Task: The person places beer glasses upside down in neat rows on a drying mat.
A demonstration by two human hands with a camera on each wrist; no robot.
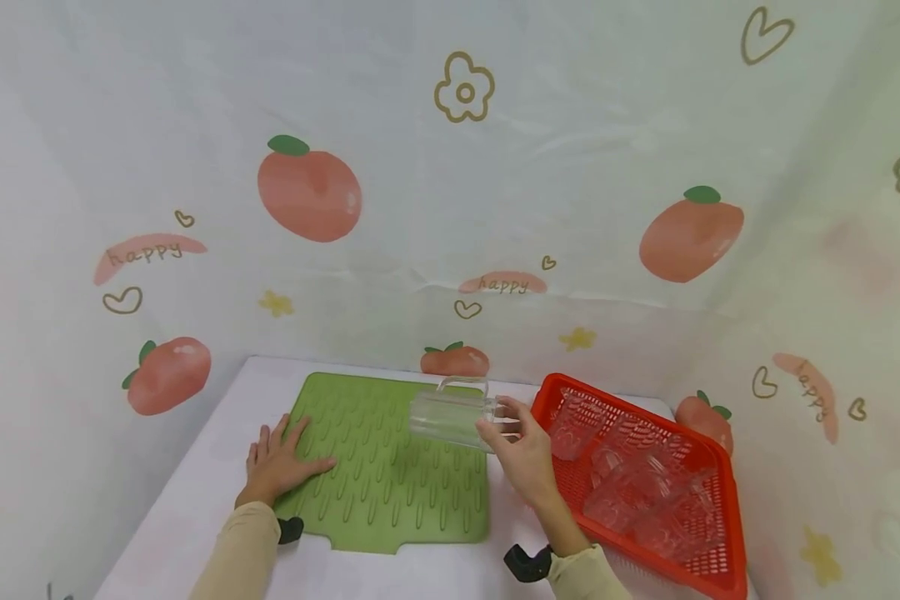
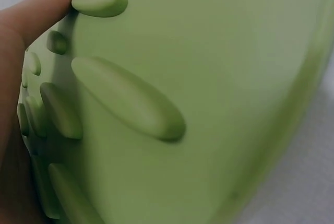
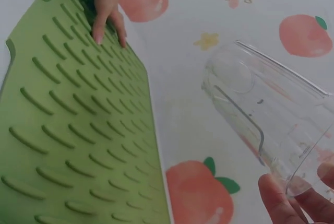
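My right hand (image 1: 523, 450) pinches a clear mug (image 1: 446, 418) near its rim, with thumb and fingers at that end. The mug lies sideways in the air above the right part of a green drying mat (image 1: 367, 500), its handle (image 1: 461, 382) on the far side. In the right wrist view the clear mug (image 3: 261, 104) is tilted, the fingers (image 3: 276, 200) at its rim end. At the mat's left edge, my left hand (image 1: 279, 465) rests with fingers spread. The left wrist view shows part of that hand (image 2: 18, 36) against the ridged green mat (image 2: 224, 67).
A red plastic basket (image 1: 733, 521) stands to the right of the mat, holding several clear mugs (image 1: 633, 487) lying on their sides. Behind the white table (image 1: 195, 500) hangs a fruit-printed cloth (image 1: 420, 208), with another stretch of it along the right.
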